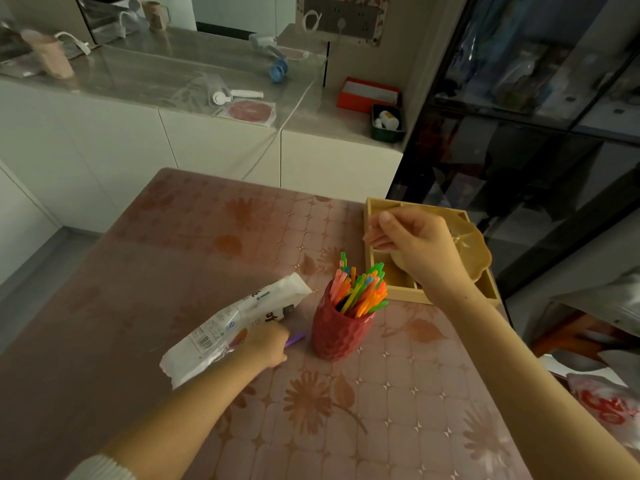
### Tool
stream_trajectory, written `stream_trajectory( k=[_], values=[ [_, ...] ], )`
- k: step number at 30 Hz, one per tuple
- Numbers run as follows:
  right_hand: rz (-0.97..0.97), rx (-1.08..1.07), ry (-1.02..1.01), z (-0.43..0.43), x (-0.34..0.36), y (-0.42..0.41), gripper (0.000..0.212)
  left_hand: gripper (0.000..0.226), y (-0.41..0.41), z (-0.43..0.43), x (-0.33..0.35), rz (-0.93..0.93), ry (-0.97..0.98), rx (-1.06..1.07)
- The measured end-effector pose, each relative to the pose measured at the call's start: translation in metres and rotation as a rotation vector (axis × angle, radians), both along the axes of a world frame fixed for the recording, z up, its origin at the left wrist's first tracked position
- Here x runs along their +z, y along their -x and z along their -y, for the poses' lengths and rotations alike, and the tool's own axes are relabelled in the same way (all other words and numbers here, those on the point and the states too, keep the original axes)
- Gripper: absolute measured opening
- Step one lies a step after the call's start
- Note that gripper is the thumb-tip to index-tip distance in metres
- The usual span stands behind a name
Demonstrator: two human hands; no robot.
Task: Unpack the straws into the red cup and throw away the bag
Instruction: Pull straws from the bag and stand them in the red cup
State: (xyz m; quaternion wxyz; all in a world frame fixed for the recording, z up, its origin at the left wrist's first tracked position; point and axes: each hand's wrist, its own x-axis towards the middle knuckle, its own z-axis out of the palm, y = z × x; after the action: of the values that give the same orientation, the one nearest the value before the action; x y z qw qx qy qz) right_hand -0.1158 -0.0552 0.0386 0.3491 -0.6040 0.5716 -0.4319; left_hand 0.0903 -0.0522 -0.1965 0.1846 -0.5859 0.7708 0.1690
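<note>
A red textured cup (341, 329) stands on the table, filled with several coloured straws (360, 287) that lean to the right. To its left lies the white plastic bag (235, 323), flat on the table. One purple straw (296, 339) lies between bag and cup. My left hand (268, 344) rests on the bag's near edge, with its fingers closed on the purple straw's end. My right hand (419, 247) hovers above and right of the cup, fingers loosely curled, holding nothing that I can see.
A tan wooden divided tray (384, 216) sits at the table's far right, under my right hand. The table (207, 237) has a pink floral cover. A white counter with small items runs behind. A dark glass cabinet stands on the right.
</note>
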Motion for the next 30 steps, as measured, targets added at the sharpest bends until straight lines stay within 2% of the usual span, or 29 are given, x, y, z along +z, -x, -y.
stream_trajectory(
  k=[3, 5, 7, 9, 11, 13, 15, 17, 21, 24, 25, 27, 30],
  values=[
    [-0.015, 0.006, -0.023, -0.005, -0.006, 0.006, 0.019, 0.034, 0.008, 0.013, -0.029, -0.102, 0.013, 0.071],
    [-0.018, -0.025, -0.043, -0.008, -0.010, 0.011, 0.020, 0.040, 0.010, 0.022, -0.041, -0.163, 0.039, 0.011],
    [-0.046, -0.067, -0.030, -0.009, -0.013, 0.017, 0.018, 0.028, 0.004, 0.020, -0.022, -0.253, 0.072, 0.018],
    [-0.098, -0.092, 0.021, -0.010, -0.014, 0.020, 0.016, 0.015, -0.002, 0.025, 0.021, -0.392, 0.173, 0.116],
    [-0.203, -0.073, 0.080, -0.013, -0.012, 0.019, 0.012, 0.004, -0.005, 0.032, 0.080, -0.656, 0.219, 0.238],
    [-0.291, -0.015, 0.102, -0.016, -0.009, 0.012, 0.014, 0.007, -0.006, 0.037, 0.144, -0.992, 0.205, 0.376],
    [-0.262, 0.088, 0.057, -0.018, -0.005, 0.000, 0.026, 0.013, -0.002, 0.031, 0.199, -1.306, 0.110, 0.418],
    [-0.181, 0.189, -0.007, -0.020, 0.001, -0.013, 0.034, 0.014, 0.010, 0.024, 0.233, -1.459, 0.052, 0.355],
    [-0.065, 0.185, -0.010, -0.024, 0.014, -0.021, 0.020, 0.017, 0.036, 0.017, 0.255, -1.494, 0.070, 0.240],
    [0.075, 0.019, 0.135, -0.027, 0.030, -0.003, 0.014, 0.028, 0.028, 0.020, 0.251, -1.526, 0.062, 0.223],
    [0.100, -0.053, 0.233, -0.027, 0.035, 0.004, 0.013, 0.033, 0.022, 0.024, 0.241, -1.453, 0.114, 0.241],
    [0.076, -0.132, 0.371, -0.026, 0.039, 0.014, 0.011, 0.035, 0.007, 0.032, 0.204, -1.147, 0.260, 0.283],
    [-0.084, -0.089, 0.266, -0.018, 0.022, 0.011, 0.006, 0.053, -0.015, 0.041, 0.135, -0.643, 0.321, 0.333]
  ],
)
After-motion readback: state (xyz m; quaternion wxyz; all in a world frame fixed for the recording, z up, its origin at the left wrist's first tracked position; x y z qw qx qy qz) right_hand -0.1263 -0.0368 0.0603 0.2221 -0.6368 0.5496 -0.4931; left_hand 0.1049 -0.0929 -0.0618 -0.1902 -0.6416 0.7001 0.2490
